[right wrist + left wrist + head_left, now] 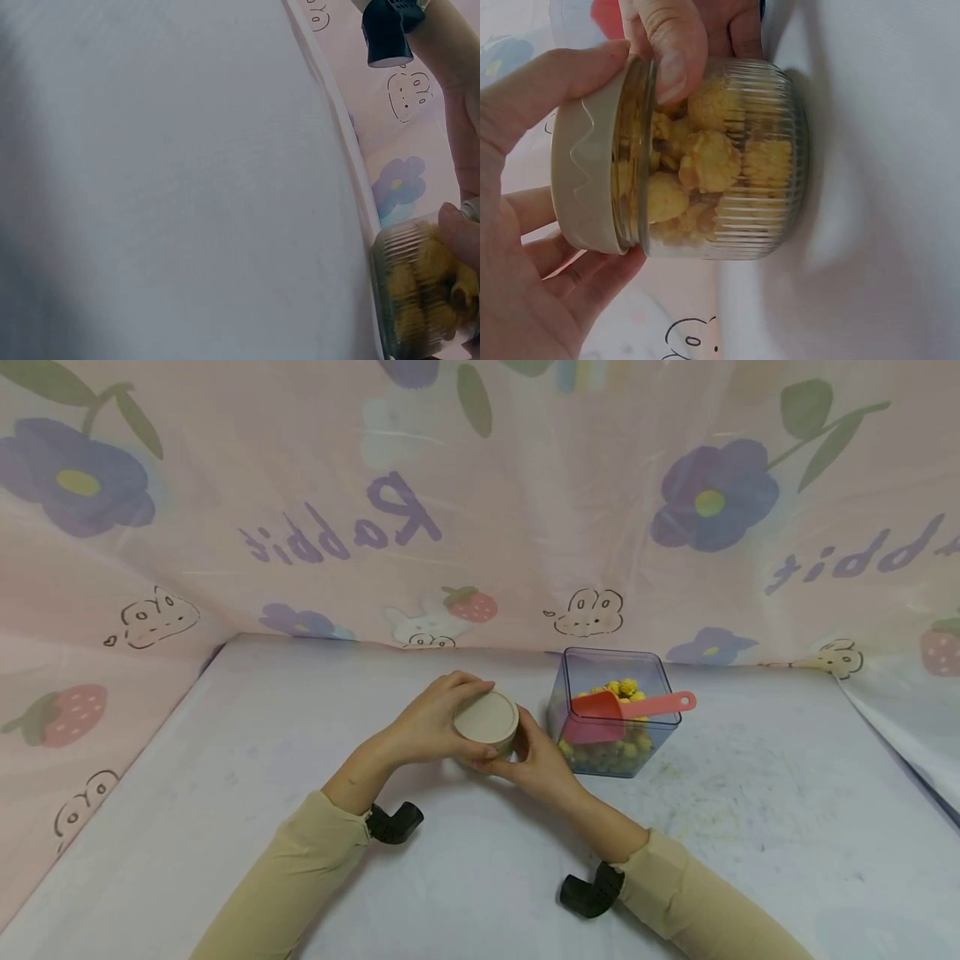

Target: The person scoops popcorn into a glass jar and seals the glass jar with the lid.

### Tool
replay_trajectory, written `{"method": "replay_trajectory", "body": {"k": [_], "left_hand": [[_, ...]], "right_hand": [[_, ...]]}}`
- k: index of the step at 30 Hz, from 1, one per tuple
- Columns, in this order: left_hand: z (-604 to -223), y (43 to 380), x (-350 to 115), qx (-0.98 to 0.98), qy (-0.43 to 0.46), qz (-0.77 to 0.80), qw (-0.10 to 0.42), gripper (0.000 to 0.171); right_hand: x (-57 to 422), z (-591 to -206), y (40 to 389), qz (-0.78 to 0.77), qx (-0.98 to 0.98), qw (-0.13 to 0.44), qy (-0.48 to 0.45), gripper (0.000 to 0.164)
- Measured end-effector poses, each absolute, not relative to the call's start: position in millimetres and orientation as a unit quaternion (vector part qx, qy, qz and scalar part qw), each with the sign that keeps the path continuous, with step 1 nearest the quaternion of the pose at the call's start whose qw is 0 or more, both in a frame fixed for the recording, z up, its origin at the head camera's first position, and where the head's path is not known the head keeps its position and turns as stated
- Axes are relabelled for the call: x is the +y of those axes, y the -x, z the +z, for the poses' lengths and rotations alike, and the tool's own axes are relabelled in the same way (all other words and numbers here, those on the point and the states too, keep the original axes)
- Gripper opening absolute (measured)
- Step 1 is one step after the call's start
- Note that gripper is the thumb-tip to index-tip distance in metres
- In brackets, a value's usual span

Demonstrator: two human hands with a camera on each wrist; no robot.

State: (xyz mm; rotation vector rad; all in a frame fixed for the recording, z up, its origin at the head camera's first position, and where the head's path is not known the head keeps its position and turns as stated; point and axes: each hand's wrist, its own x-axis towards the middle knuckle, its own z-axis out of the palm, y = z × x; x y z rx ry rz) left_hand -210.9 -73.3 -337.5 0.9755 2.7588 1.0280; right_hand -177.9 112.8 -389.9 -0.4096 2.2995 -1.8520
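A ribbed clear jar of yellow popcorn stands upright at the middle of the table. On its top sits a cream lid with a wavy band round the side. My left hand grips this lid from the left, thumb and fingers on opposite sides of it. From the right, my right hand holds the glass body, its thumb lying on the glass just below the lid in the left wrist view. Only part of the jar shows in the right wrist view.
Behind and right of the jar is a clear square container of popcorn. A pink scoop lies in it, handle over the right rim. White cloth covers the table; a printed pink curtain rises behind. Each wrist bears a black mount.
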Motion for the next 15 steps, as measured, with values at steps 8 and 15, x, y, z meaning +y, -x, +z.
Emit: {"method": "replay_trajectory", "body": {"k": [8,15], "left_hand": [[-337.2,210.0,-72.5,0.904,-0.302,0.301,0.011,0.082],[-336.7,210.9,-71.6,0.906,-0.301,0.297,0.012,0.081]], "right_hand": [[113.0,-389.4,177.5,-0.621,0.767,0.083,0.139,0.084],[112.2,-389.6,177.7,-0.623,0.766,0.081,0.137,0.083]]}}
